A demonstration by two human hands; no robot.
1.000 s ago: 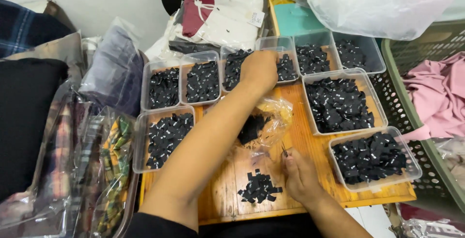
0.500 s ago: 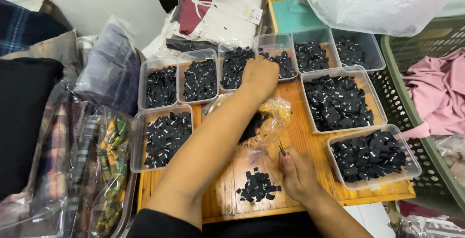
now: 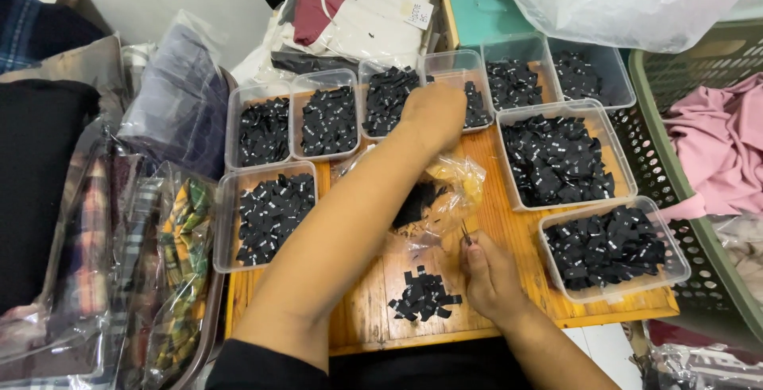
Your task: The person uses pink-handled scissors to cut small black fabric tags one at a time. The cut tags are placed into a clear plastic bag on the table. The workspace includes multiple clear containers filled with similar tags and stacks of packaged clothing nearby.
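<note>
We see the left hand point(image 3: 433, 112) stretched across the wooden bench point(image 3: 509, 223), knuckles up over a clear plastic tub of small black fabric labels point(image 3: 469, 88) in the back row; we cannot tell whether its fingers are closed or hold anything. The right hand point(image 3: 489, 275) rests low on the bench, fingers pinched around a thin dark tool point(image 3: 464, 233). Just left of it lies a loose pile of black labels point(image 3: 424, 295). A crumpled clear plastic bag point(image 3: 445, 195) sits between both hands.
</note>
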